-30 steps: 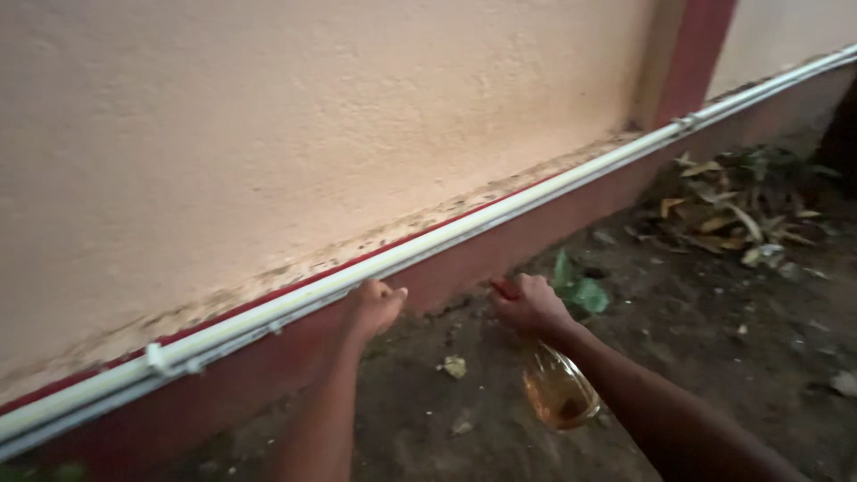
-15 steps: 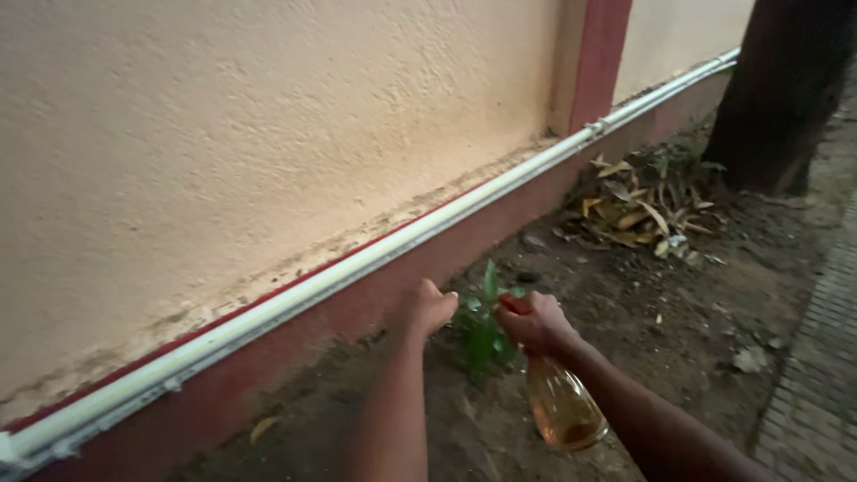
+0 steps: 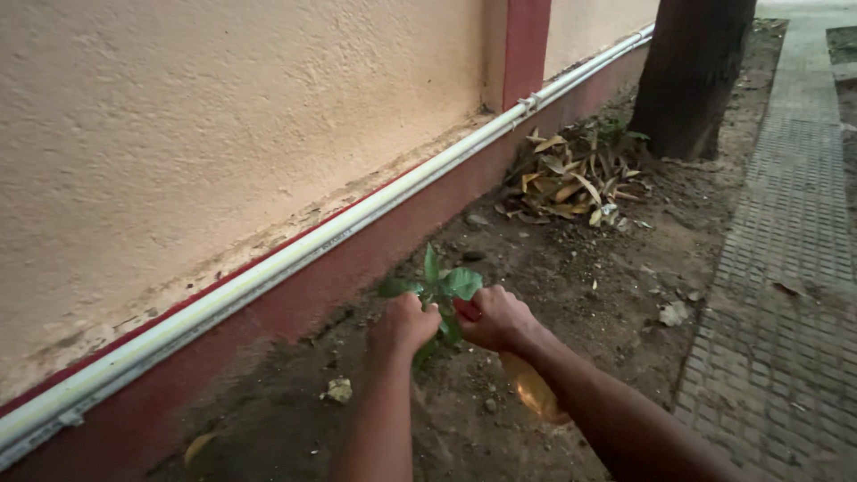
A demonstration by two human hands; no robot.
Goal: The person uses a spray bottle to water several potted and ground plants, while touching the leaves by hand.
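Amber spray bottle (image 3: 534, 393) hung below the right hand (image 3: 496, 319) — grip closed around its red trigger head (image 3: 466, 309), bottle body partly hidden by the forearm. Left hand (image 3: 406, 323) was fisted at the small green plant (image 3: 439, 287), touching its leaves; whether it pinched a stem, can't tell. Plant stood in bare soil (image 3: 571, 277) just beside the red wall base (image 3: 357, 259), under the white pipe (image 3: 312, 245). Dry leaf pile (image 3: 571, 178) lay near the tree trunk (image 3: 692, 76) — well apart.
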